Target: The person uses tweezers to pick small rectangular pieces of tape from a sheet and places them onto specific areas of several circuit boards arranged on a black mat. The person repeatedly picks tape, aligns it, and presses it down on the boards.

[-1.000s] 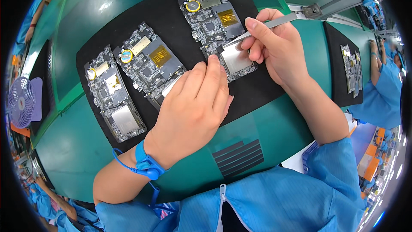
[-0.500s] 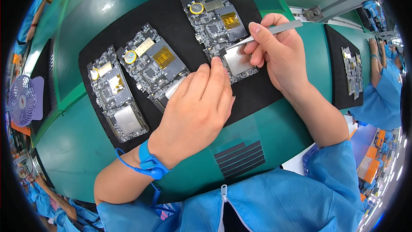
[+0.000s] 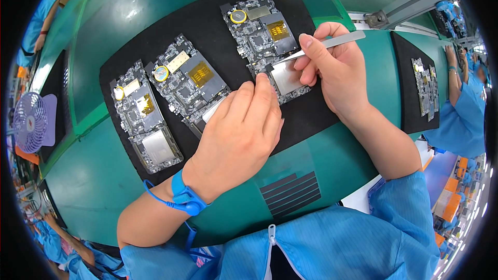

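Three populated circuit boards lie on a black mat (image 3: 218, 36). My right hand (image 3: 342, 75) pinches a pair of silver tweezers (image 3: 345, 38). Their tips point left and meet the right circuit board (image 3: 254, 41) around the upper edge of its silver shield plate (image 3: 288, 80). My left hand (image 3: 238, 129) is stretched out palm down, its index fingertip touching that board's left edge beside the plate. Below this hand, the lower end of the middle circuit board (image 3: 184, 91) is partly covered. The left circuit board (image 3: 137, 111) lies apart from both hands.
Dark strips (image 3: 291, 192) lie on the green table (image 3: 332, 161) near my body. A blue wrist strap (image 3: 187, 197) with a cord circles my left wrist. At far left stands a purple fan (image 3: 32, 122); at right, another mat (image 3: 410, 111) bears more boards.
The mat and boards appear slightly lower and further right, with a small shift of the whole view. Both hands keep nearly the same pose at the right board; the tweezers stay pinched.
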Demonstrator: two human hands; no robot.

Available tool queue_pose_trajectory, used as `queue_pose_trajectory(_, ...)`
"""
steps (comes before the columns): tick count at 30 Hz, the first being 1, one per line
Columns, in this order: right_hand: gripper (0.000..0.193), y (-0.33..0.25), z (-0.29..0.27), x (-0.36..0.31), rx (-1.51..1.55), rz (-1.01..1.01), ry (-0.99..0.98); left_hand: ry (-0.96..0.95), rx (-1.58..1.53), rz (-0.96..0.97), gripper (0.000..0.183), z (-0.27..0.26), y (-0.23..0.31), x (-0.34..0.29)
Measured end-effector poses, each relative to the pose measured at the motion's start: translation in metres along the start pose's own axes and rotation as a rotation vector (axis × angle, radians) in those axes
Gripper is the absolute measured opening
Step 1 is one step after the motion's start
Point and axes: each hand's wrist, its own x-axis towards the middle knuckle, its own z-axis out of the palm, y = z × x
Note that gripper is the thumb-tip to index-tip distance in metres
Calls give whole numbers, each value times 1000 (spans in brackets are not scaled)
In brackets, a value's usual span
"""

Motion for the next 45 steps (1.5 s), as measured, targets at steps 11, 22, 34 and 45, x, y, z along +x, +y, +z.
queue_pose_trajectory(11,22,-1,1,-2,41,15,32,-11,-117,-31,42,-3,-3,4)
queue_pose_trajectory(22,21,-2,11,-14,-9,-117,52,19,-56,20,42,-1,-3,2)
queue_pose_trajectory(34,22,-3,12,-13,-44,-95,48,34,-11,19,42,0,-1,1)
queue_pose_trajectory(45,21,-3,10,-12,-32,-87,46,19,-144,-24,40,-1,-5,4)
